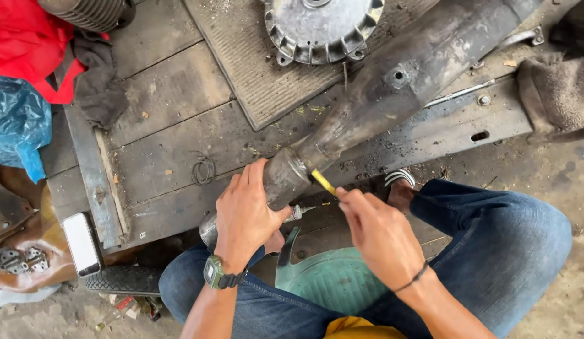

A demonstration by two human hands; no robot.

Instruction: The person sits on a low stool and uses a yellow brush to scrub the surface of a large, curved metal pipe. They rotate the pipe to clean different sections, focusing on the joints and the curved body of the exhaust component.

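Note:
A long dirty grey metal exhaust pipe (392, 88) lies slanted across a wooden platform, its narrow end toward me. My left hand (245, 213), with a green watch at the wrist, wraps around that narrow end. My right hand (380, 235) pinches a thin yellow stick (323, 182) whose tip touches the pipe just past the neck. A small metal spark plug (299, 212) lies under the pipe between my hands. I am crouching in blue jeans above a green round tub (332, 279).
A ribbed grey mat (254, 69) carries a finned metal hub (320, 28) at the top. Red cloth (28, 44), a blue plastic bag (15, 125) and a dark rag (100, 81) sit at left. A phone (81, 243) rests on the platform's edge.

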